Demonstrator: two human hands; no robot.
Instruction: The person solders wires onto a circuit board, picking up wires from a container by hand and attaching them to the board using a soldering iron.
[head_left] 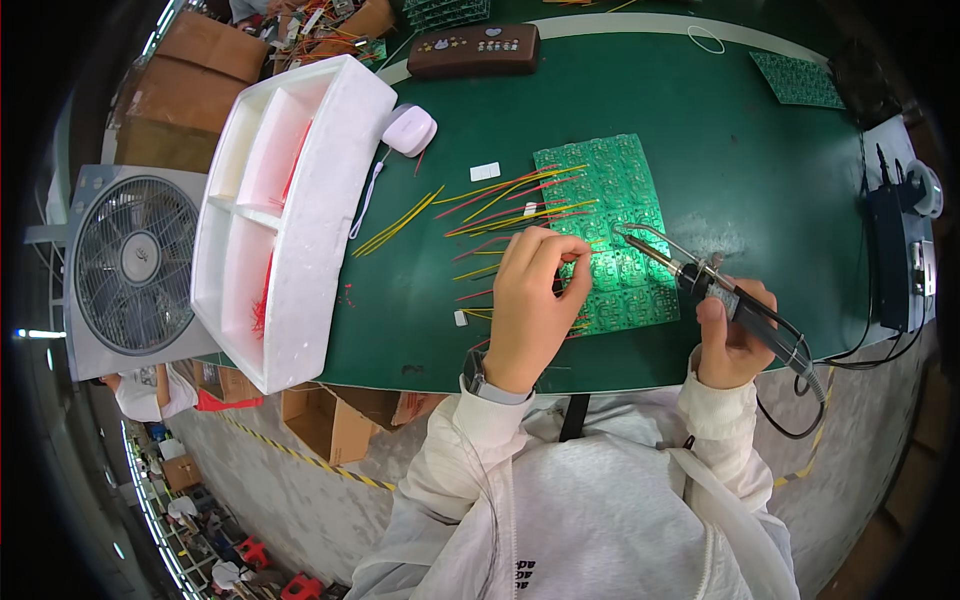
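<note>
My right hand [735,335] grips a soldering iron [735,300] with a thin curved metal tube along it. The iron points left, its tip just over a green circuit board panel [600,150]. My left hand [530,305] is closed in a pinch above the panel's left half, left of the tip. What its fingers hold is too small to make out; a bit of yellow wire [598,241] shows beside them. Red and yellow wires [490,222] lie in rows, right ends on the panel, some hidden under my left hand.
Loose yellow wires [400,222] lie left of the panel. Beyond stands a white foam box [335,200] with red wires in its compartments. A brown case [473,50], a pale pink case [410,130] and another green panel [797,79] lie farther off. A dark blue box [897,255] with cables stands right.
</note>
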